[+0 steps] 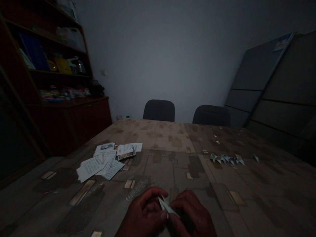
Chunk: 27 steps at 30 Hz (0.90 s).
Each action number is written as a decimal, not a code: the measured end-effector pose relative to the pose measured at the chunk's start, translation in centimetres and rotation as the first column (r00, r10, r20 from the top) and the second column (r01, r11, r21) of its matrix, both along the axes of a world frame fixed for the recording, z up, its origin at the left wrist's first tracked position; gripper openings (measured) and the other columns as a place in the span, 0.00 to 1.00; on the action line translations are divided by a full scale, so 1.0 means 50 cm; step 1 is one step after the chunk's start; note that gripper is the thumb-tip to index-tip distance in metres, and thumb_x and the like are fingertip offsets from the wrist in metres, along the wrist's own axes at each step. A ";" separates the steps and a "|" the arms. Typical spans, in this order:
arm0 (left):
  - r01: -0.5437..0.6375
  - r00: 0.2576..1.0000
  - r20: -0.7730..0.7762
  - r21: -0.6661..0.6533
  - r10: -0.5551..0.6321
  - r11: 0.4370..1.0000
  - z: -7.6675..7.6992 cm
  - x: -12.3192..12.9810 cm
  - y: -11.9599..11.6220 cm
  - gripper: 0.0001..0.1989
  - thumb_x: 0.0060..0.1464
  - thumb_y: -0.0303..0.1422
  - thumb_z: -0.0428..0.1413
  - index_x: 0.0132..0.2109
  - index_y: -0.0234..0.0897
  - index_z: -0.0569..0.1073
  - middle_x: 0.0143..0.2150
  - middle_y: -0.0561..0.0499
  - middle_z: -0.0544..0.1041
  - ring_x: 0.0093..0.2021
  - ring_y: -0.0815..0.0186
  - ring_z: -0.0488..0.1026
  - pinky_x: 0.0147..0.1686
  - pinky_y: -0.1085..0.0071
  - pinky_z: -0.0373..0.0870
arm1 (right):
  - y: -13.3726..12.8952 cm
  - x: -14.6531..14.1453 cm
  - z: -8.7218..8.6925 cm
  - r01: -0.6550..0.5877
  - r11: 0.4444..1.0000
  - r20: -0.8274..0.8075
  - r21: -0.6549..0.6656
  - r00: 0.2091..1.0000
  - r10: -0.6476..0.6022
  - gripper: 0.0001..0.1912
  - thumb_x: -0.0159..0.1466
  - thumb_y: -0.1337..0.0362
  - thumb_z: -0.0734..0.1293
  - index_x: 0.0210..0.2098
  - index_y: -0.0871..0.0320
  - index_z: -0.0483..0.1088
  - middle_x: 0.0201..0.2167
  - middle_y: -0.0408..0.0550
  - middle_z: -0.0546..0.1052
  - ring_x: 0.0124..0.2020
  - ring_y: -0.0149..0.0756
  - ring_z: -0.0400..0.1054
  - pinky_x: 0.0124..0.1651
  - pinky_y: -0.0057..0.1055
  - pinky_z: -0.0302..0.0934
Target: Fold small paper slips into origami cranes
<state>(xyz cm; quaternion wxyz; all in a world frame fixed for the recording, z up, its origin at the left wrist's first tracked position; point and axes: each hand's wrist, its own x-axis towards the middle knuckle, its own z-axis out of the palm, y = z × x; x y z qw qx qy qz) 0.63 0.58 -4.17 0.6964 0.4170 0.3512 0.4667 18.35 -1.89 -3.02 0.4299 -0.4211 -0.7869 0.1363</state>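
A small, pale folded paper piece [167,208] with narrow pointed ends is pinched between both hands, just above the near side of the table. My left hand [145,212] grips it from the left, thumb and index finger closed on it. From the right, my right hand [191,214] presses thumb and fingers on its other side. To the right on the table stands a row of several small folded paper cranes [227,159], with one more crane [255,158] a little apart. Loose printed paper sheets [98,166] lie in an overlapping pile to the left.
The table [158,164] has a patterned cover. Behind its far edge stand two dark chairs, a left chair [159,110] and a right chair [211,115]. A wooden shelf cabinet [89,115] is on the left; grey panels [249,75] lean at the right. The room is dim.
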 end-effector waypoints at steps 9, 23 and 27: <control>-0.043 0.992 -0.117 0.062 0.050 0.997 0.026 0.003 -0.003 0.13 0.40 0.37 0.69 0.34 0.36 0.79 0.20 0.59 0.67 0.22 0.71 0.61 0.24 0.77 0.59 | 0.002 0.001 -0.003 0.007 1.000 0.049 0.019 0.999 -0.007 0.07 0.63 0.70 0.66 0.40 0.57 0.75 0.31 0.49 0.76 0.33 0.40 0.71 0.37 0.34 0.64; -0.145 0.930 -0.306 0.198 0.202 0.969 0.058 0.011 -0.016 0.05 0.41 0.30 0.62 0.30 0.37 0.80 0.20 0.59 0.63 0.23 0.69 0.58 0.24 0.75 0.59 | 0.009 -0.008 -0.017 0.060 0.991 -0.031 -0.120 0.997 -0.064 0.07 0.63 0.67 0.66 0.28 0.56 0.70 0.25 0.44 0.74 0.29 0.36 0.69 0.33 0.30 0.61; -0.168 0.924 -0.310 0.193 0.223 0.967 0.058 0.012 -0.018 0.05 0.41 0.30 0.61 0.29 0.36 0.79 0.19 0.60 0.62 0.22 0.70 0.58 0.25 0.75 0.59 | 0.008 -0.017 -0.024 -0.009 0.947 -0.207 -0.321 0.976 -0.061 0.05 0.61 0.65 0.67 0.28 0.57 0.70 0.27 0.45 0.75 0.30 0.36 0.69 0.35 0.29 0.62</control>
